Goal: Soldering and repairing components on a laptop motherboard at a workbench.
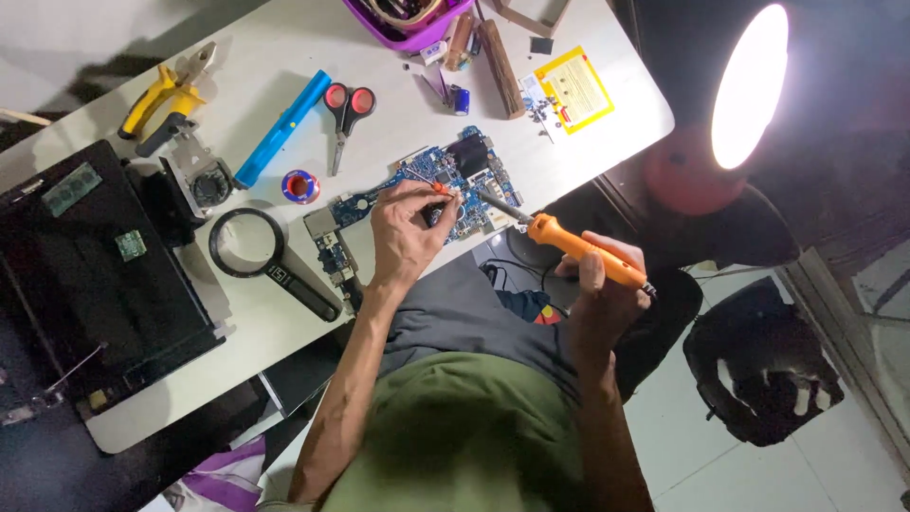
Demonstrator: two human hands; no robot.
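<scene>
I see right hand [604, 284] clamped on orange soldering iron [572, 245]; left hand [403, 235] pinching small tool on blue circuit board [438, 185]; I'd brace wrists on bench [256, 322], keep tip steady.

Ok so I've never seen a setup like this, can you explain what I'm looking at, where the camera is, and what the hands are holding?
The single picture comes from a camera worn on the person's head, looking down at a white table. These are bare hands, not a machine. The right hand grips an orange soldering iron, its tip at a blue circuit board. The left hand rests on that board, pinching something small and orange. Nearby lie a magnifying glass, red-handled scissors, yellow pliers, a blue tool, a small fan and an opened laptop.
</scene>
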